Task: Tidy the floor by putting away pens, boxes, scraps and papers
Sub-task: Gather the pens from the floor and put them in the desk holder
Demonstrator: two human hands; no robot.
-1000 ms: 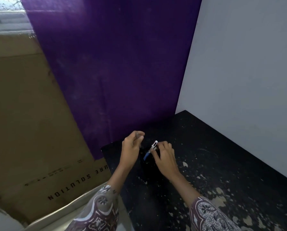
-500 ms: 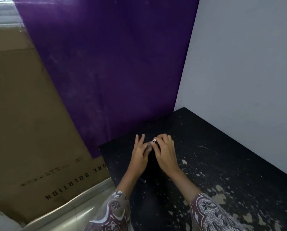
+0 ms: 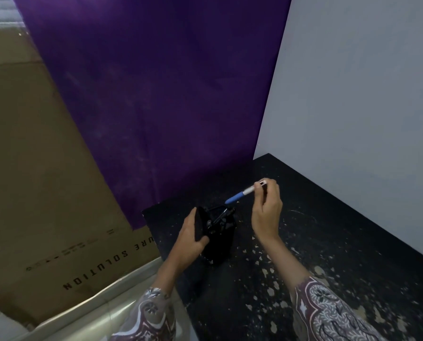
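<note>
A black pouch stands on the black tabletop, its mouth open at the top. My left hand grips the pouch's left edge and holds it open. My right hand pinches the white end of a blue-and-white pen. The pen slants down to the left, with its blue tip just above the pouch's opening. What lies inside the pouch is too dark to make out.
A purple sheet hangs behind the table, and a grey wall bounds it on the right. A large cardboard box leans at the left. The tabletop's surface is chipped with pale flecks toward the near right.
My hands, close together half a second ago, have parted. The left hand now holds the pouch open, and the right hand has lifted up and right with the pen.
</note>
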